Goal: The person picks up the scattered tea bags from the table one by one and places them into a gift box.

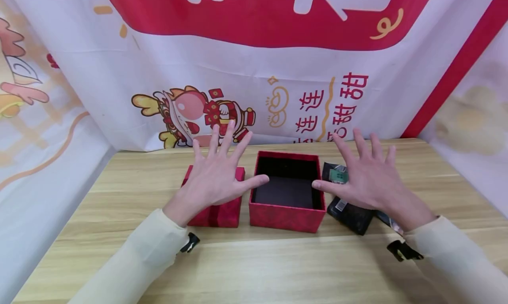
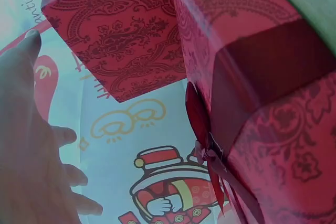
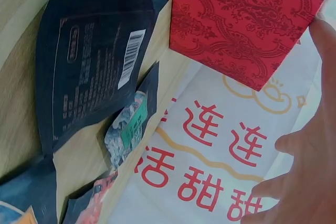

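Observation:
Both hands hover above the table with fingers spread, holding nothing. My left hand (image 1: 216, 176) is over a red box lid (image 1: 226, 213), whose dark red ribbon and bow (image 2: 207, 153) show in the left wrist view. Between the hands stands an uncovered red patterned box (image 1: 285, 218) with a black inside. My right hand (image 1: 369, 178) is above several dark packets at the box's right. One black packet (image 3: 94, 66) shows a white barcode, and another packet (image 3: 128, 127) carries a green label. The hand hides part of the packets.
A wooden table (image 1: 254, 268) carries everything. Behind it hangs a white and red printed cloth (image 1: 238, 66) with cartoon figures, and more printed cloth (image 1: 47, 132) covers the left side. Black straps (image 1: 190, 242) are on both wrists.

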`<act>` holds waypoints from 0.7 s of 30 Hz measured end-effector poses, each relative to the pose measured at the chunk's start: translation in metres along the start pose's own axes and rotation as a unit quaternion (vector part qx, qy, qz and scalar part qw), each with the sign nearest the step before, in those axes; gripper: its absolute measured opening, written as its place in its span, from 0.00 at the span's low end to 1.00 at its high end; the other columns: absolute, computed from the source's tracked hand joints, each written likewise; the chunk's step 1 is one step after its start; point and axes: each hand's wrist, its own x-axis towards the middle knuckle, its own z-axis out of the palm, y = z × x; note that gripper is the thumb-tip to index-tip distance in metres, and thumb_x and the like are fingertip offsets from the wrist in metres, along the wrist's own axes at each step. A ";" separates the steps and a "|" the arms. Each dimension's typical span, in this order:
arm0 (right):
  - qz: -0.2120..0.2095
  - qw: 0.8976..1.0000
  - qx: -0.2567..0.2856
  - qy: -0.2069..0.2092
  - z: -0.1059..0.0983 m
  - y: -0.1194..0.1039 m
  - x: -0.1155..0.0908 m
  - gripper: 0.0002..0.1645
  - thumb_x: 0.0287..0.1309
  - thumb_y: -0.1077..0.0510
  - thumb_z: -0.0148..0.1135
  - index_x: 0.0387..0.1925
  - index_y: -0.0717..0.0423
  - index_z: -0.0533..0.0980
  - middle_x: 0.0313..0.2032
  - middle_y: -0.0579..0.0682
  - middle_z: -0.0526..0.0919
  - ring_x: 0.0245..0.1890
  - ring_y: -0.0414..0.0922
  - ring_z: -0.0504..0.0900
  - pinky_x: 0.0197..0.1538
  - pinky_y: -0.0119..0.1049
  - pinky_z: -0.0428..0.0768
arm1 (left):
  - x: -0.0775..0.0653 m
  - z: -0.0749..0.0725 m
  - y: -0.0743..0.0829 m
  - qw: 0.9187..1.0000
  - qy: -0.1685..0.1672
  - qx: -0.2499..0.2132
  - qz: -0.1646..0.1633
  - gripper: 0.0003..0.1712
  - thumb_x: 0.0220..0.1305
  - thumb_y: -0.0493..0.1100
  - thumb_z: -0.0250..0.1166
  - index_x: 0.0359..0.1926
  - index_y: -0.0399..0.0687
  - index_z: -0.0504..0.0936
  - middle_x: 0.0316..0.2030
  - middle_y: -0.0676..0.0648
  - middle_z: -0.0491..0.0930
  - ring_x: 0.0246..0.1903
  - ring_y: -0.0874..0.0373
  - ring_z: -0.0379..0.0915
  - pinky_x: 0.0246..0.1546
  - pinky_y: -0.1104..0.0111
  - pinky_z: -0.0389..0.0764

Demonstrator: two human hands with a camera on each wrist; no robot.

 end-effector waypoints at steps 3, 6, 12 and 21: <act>-0.007 1.000 0.006 0.019 0.000 0.001 -0.001 0.73 0.51 0.09 0.54 0.87 0.36 0.42 0.84 0.67 0.43 0.80 0.78 0.44 0.71 0.87 0.41 | -0.002 -0.001 0.001 0.999 0.003 -0.032 0.003 0.61 0.60 0.91 0.45 0.84 0.79 0.32 0.87 0.51 0.23 0.86 0.37 0.26 0.75 0.22 0.39; -0.012 0.998 0.037 0.046 -0.002 0.003 0.000 0.70 0.54 0.13 0.58 0.87 0.38 0.45 0.83 0.66 0.48 0.79 0.74 0.49 0.74 0.82 0.46 | -0.005 0.000 0.001 0.994 -0.003 -0.105 0.005 0.59 0.62 0.88 0.48 0.84 0.81 0.32 0.87 0.55 0.26 0.86 0.41 0.35 0.75 0.29 0.60; 0.003 0.981 0.173 0.082 -0.005 0.009 0.001 0.59 0.62 0.25 0.65 0.85 0.41 0.53 0.82 0.61 0.57 0.79 0.67 0.56 0.72 0.79 0.58 | -0.013 0.010 0.004 0.954 -0.045 -0.296 0.018 0.54 0.67 0.80 0.56 0.84 0.83 0.38 0.87 0.58 0.35 0.86 0.47 0.42 0.75 0.31 0.63; -0.006 0.926 0.369 0.082 0.000 0.024 0.006 0.49 0.70 0.41 0.67 0.84 0.40 0.56 0.81 0.55 0.62 0.78 0.62 0.63 0.79 0.69 0.59 | -0.019 0.027 0.007 0.934 -0.089 -0.343 0.035 0.54 0.70 0.76 0.59 0.86 0.70 0.45 0.86 0.61 0.33 0.86 0.51 0.35 0.80 0.35 0.54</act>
